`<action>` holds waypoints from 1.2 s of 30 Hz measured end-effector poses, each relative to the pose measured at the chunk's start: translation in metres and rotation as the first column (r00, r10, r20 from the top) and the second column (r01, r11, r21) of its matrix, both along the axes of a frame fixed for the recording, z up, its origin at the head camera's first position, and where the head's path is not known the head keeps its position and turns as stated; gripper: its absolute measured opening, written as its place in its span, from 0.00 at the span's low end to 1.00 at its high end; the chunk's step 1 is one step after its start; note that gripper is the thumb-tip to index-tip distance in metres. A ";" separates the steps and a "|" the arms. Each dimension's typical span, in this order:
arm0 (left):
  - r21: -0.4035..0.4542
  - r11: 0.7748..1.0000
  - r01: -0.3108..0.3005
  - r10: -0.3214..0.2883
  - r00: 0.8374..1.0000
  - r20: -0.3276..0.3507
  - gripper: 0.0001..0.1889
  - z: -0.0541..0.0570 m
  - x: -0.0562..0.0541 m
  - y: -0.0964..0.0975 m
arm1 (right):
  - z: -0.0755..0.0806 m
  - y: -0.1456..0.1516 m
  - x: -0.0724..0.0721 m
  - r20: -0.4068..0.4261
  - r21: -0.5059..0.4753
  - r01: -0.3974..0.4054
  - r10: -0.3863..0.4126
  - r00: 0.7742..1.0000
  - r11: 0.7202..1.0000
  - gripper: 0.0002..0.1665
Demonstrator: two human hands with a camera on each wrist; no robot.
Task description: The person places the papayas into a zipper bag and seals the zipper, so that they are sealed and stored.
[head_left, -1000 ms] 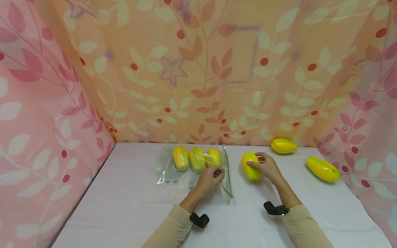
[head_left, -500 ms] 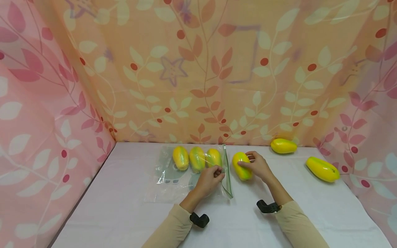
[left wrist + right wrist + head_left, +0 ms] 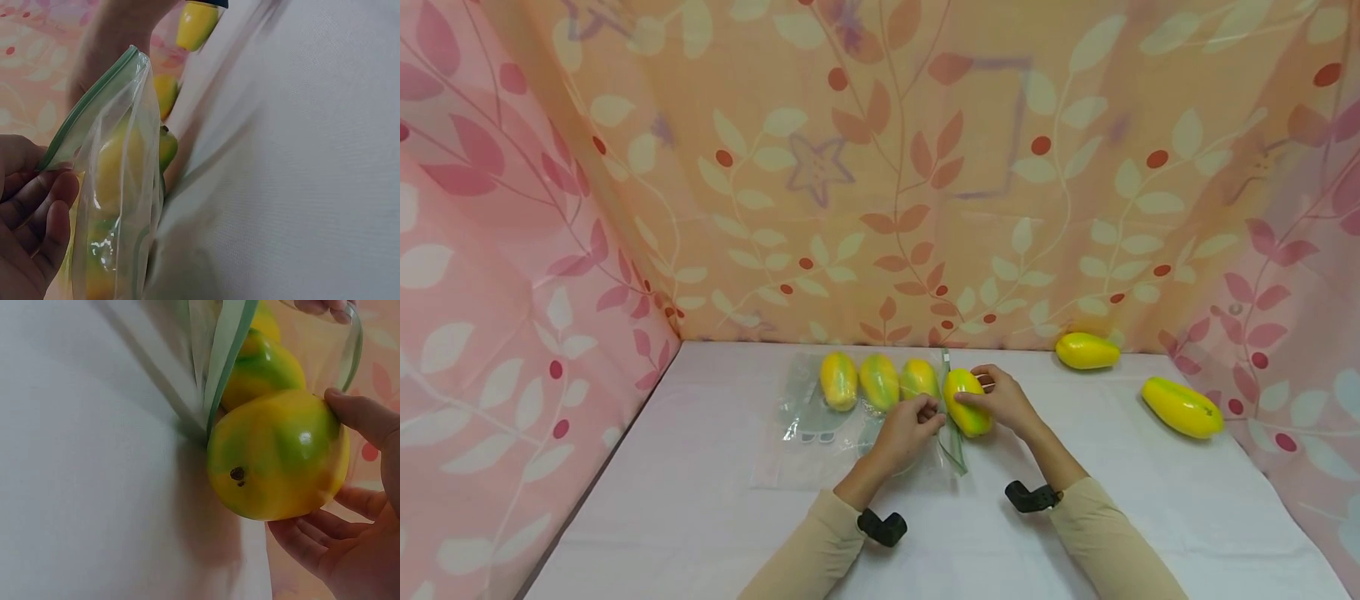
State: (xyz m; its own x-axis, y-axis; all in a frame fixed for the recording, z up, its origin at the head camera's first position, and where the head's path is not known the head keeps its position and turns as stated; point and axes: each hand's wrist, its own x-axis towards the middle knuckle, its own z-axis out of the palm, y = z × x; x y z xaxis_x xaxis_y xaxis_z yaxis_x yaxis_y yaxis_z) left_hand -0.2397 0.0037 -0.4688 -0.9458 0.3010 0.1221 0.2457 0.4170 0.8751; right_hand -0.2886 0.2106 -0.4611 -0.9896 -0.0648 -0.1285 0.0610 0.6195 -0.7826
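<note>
A clear zip bag (image 3: 808, 467) with a green zip edge lies on the table, its mouth facing right. Inside it three yellow-green papayas (image 3: 878, 383) sit side by side. My left hand (image 3: 898, 437) pinches the upper layer of the bag at the mouth; the left wrist view shows the green zip edge (image 3: 94, 103) raised by those fingers. With thumb and fingers around it, my right hand (image 3: 1006, 404) holds another papaya (image 3: 962, 408) right at the bag's mouth. In the right wrist view this papaya (image 3: 275, 456) is beside the zip edge, in front of a bagged one.
Two loose papayas lie on the right: one (image 3: 1086, 351) by the back wall, the other (image 3: 1182, 407) near the right wall. Patterned cloth (image 3: 880, 167) encloses the white table (image 3: 647, 517) at the back and both sides.
My right hand has moved left with the papaya, from a spot right of the bag up to its mouth. The left hand keeps its hold on the bag's edge.
</note>
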 end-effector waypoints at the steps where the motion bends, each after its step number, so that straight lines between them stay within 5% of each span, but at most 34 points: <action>1: 0.002 1.000 0.002 -0.002 1.000 0.004 0.09 0.001 0.000 0.000 | 0.000 -0.001 0.000 -0.002 -0.001 -0.006 0.006 1.000 1.000 0.47; 10: 0.005 1.000 -0.002 0.002 1.000 -0.016 0.09 0.000 -0.002 0.001 | -0.001 -0.007 -0.001 -0.034 -0.003 -0.068 0.068 0.997 0.998 0.43; 22: 0.020 0.998 0.053 -0.053 0.998 0.016 0.06 -0.007 -0.004 0.003 | -0.014 -0.021 -0.010 -0.079 -0.057 -0.015 0.011 0.997 0.998 0.31; 36: 0.013 0.999 0.037 -0.037 0.999 0.029 0.07 -0.008 -0.005 0.002 | -0.011 0.000 -0.006 0.096 -0.118 -0.170 0.181 0.979 0.978 0.43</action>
